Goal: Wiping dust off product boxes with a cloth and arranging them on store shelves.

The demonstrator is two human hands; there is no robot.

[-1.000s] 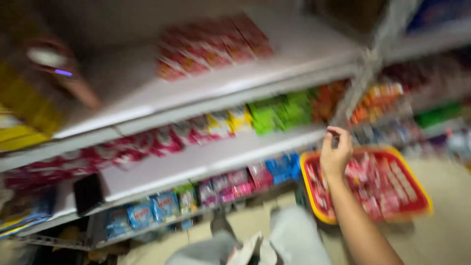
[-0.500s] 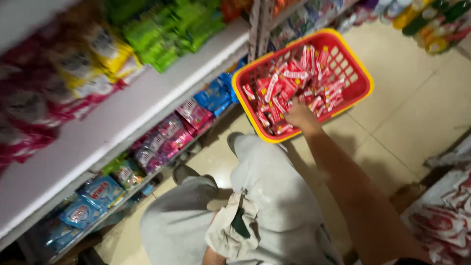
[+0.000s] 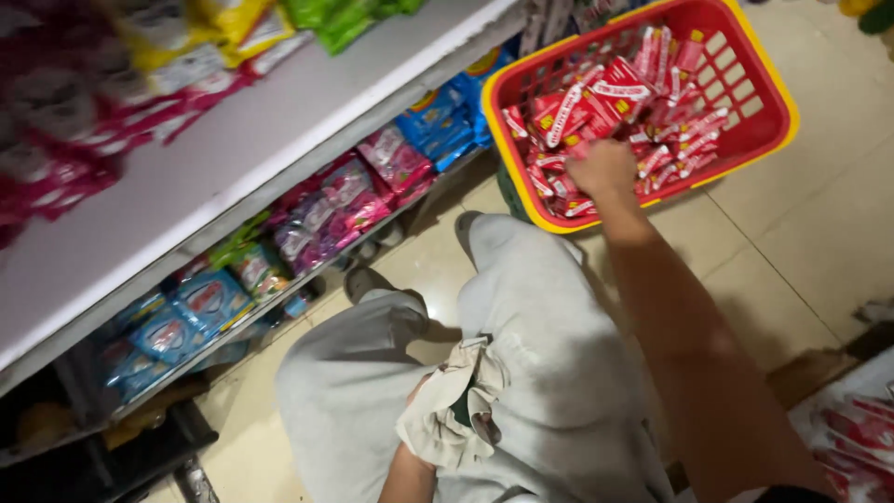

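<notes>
Head-camera view looking steeply down on a crouching person in a shop aisle. The right hand (image 3: 605, 172), at about one o'clock from the frame's centre, reaches into a red basket with a yellow rim (image 3: 778, 140) that stands on the tiled floor (image 3: 819, 251) beside the shelving, close enough that the arm need only extend to reach it. The fingers are curled down among the red-and-white snack packets (image 3: 596, 107) heaped loose in the basket; the hand touches the heap, but the fingertips are hidden beneath the knuckles, so whether it has closed on a packet cannot be told. The left hand is out of view: only its forearm (image 3: 410, 475) shows at six o'clock, tucked against a beige cloth (image 3: 447, 419) bunched in the lap over the grey trousers (image 3: 549, 345). At nine to eleven o'clock runs a pale shelf board (image 3: 233, 177), largely bare along its front, with pink, yellow and green packets at its rear. The lowest shelf, at eight to eleven o'clock, carries blue packets (image 3: 200, 303) and pink packets (image 3: 340, 196) set upright and facing the aisle, as display stock is. A black crate (image 3: 112, 456) sits at seven o'clock, and further red packaging (image 3: 852, 428) lies at four o'clock.
</notes>
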